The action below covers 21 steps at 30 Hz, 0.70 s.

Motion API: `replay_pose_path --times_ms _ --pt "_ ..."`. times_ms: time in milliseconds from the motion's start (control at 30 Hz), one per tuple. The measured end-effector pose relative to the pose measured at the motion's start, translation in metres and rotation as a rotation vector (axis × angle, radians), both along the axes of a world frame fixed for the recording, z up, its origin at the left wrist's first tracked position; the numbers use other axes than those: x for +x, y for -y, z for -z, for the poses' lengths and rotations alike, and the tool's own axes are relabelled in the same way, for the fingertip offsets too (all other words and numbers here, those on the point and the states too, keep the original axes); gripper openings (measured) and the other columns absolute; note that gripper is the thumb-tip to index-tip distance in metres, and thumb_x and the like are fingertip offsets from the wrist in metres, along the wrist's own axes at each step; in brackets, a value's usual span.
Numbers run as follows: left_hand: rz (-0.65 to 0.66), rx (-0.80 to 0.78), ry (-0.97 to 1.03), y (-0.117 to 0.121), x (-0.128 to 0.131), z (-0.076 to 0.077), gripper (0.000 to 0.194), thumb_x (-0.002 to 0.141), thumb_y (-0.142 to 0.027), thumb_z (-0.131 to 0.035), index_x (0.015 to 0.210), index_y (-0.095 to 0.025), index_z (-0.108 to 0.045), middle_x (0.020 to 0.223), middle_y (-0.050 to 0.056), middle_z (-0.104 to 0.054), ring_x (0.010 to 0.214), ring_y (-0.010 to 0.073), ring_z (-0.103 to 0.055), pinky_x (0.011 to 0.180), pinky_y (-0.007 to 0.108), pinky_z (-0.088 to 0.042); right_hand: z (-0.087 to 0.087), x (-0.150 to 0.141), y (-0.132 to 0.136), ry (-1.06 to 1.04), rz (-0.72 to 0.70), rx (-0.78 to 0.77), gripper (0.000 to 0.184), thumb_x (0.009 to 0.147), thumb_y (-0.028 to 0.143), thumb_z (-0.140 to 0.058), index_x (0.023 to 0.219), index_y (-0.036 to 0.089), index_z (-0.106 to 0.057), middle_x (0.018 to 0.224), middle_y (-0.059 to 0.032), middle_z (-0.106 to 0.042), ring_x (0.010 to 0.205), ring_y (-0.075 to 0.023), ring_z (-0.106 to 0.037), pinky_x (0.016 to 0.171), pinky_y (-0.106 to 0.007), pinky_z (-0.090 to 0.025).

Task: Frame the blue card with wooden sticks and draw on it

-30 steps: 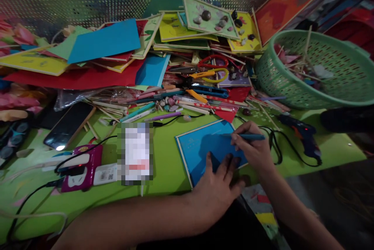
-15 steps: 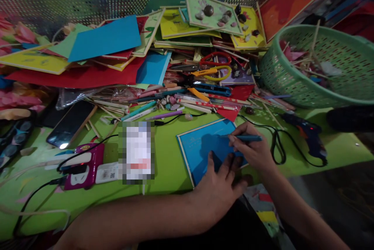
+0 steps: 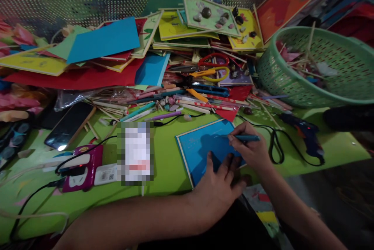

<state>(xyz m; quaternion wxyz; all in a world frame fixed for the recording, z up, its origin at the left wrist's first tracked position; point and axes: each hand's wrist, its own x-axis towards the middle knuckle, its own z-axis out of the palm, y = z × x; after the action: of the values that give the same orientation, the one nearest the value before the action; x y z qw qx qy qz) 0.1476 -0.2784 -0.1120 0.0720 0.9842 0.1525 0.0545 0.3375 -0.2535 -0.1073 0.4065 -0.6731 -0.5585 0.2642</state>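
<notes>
A blue card with a pale wooden frame lies flat on the green table. My left hand rests on the card's near edge with fingers spread, pressing it down. My right hand is closed around a blue pen, held sideways with its tip on the card's right part. The card's near right corner is hidden under my hands.
A heap of coloured cards, sticks, pens and scissors fills the back. A green basket stands at the right, a glue gun with cable beside it. Phones and a purple charger lie at the left.
My right hand with the pen has edged slightly left across the card. My left hand stays put.
</notes>
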Motion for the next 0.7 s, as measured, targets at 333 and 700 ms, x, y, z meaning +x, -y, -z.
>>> replay_pose_path --times_ms 333,700 --pt "0.005 0.0 -0.015 0.001 -0.0005 0.0014 0.043 0.107 -0.031 -0.042 0.147 -0.027 -0.057 0.158 0.02 -0.048 0.146 0.0401 -0.041 0.104 0.074 -0.032 0.0033 0.0051 -0.0004 0.101 0.136 0.079 0.012 0.088 0.026 -0.067 0.084 0.026 -0.056 0.07 0.0019 -0.061 0.06 -0.0168 -0.055 0.055 -0.03 -0.042" --pt "-0.005 -0.011 0.0 -0.0002 -0.0005 -0.0023 0.043 0.107 -0.03 -0.044 0.147 -0.027 -0.057 0.159 0.021 -0.047 0.146 0.0388 -0.042 0.105 0.073 -0.035 0.0004 0.0075 -0.0012 0.016 0.209 0.058 0.015 0.089 0.03 -0.069 0.082 0.026 -0.056 0.065 0.002 -0.058 0.057 -0.0174 -0.055 0.053 -0.031 -0.041"
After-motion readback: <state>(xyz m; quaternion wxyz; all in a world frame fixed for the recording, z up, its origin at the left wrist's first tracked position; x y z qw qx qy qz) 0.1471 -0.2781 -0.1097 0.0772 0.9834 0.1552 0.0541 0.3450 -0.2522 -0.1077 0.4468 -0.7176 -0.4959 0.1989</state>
